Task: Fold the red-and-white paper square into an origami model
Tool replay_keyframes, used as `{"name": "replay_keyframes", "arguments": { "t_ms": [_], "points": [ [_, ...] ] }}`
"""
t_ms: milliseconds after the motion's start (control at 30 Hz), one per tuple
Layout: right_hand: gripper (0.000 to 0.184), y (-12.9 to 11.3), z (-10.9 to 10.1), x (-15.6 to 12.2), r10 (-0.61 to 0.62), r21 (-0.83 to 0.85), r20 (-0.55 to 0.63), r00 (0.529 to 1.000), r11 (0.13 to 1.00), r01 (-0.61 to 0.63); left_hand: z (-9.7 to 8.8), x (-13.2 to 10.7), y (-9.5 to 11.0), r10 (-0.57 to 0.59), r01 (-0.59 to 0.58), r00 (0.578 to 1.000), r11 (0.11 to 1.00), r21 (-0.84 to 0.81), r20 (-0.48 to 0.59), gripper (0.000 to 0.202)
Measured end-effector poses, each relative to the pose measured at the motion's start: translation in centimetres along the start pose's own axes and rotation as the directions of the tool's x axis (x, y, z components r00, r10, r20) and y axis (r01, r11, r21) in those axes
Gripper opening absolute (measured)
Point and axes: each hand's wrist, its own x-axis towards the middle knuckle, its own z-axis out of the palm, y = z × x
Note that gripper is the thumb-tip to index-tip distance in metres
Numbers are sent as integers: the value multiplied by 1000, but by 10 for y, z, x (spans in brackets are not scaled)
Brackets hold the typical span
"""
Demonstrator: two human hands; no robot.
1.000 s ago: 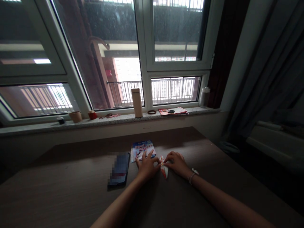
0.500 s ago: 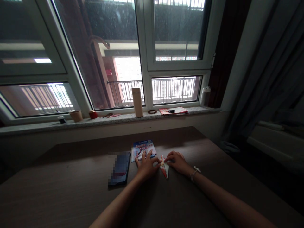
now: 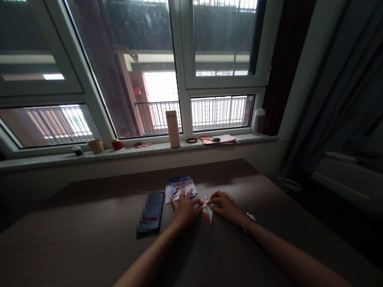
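Note:
A narrow folded paper (image 3: pixel 207 216), white with red-orange print and pointed at its near end, lies on the table between my hands. My left hand (image 3: pixel 186 208) presses its left edge with the fingertips nearest the paper. The other left fingers are spread over the near part of a blue printed leaflet (image 3: pixel 179 183). From the other side, my right hand (image 3: pixel 226 206) grips the paper's right edge between bent thumb and forefinger. The fingertips partly cover the paper's middle. A bracelet is on my right wrist.
A dark phone (image 3: pixel 154 215) lies left of my left hand on the brown table (image 3: pixel 89 223). Along the windowsill (image 3: pixel 155 149) stand a beige flask (image 3: pixel 172 129), a paper cup (image 3: pixel 96 146), a small red container (image 3: pixel 117 144) and red papers (image 3: pixel 224 139) with scissors (image 3: pixel 215 139) on top.
My right hand and wrist have shifted very slightly to the right. My left hand and the folded paper stay nearly where they were.

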Motion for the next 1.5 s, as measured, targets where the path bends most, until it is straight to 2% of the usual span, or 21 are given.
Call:
{"name": "replay_keyframes", "arguments": {
  "t_ms": [300,600,1067,1333,1500],
  "points": [
    [22,-6,-8,-4,-33,-39,63,997,999,35,-2,0,-2,13,-14,998,1000,15,53,35],
    [37,-11,-14,-7,-32,-69,118,992,997,40,-5,-4,-1,26,-31,993,999,44,118,47],
    [36,-10,-14,-8,-42,-70,116,992,996,51,-8,-11,1,150,-162,979,984,79,138,68],
    [40,-10,-14,-9,-51,-97,126,991,993,64,-14,-11,-2,154,-167,958,985,35,242,85],
    [56,-10,-17,-11,-61,-91,175,983,993,78,-18,-9,-7,147,-165,958,985,56,245,74]
  ]
}}
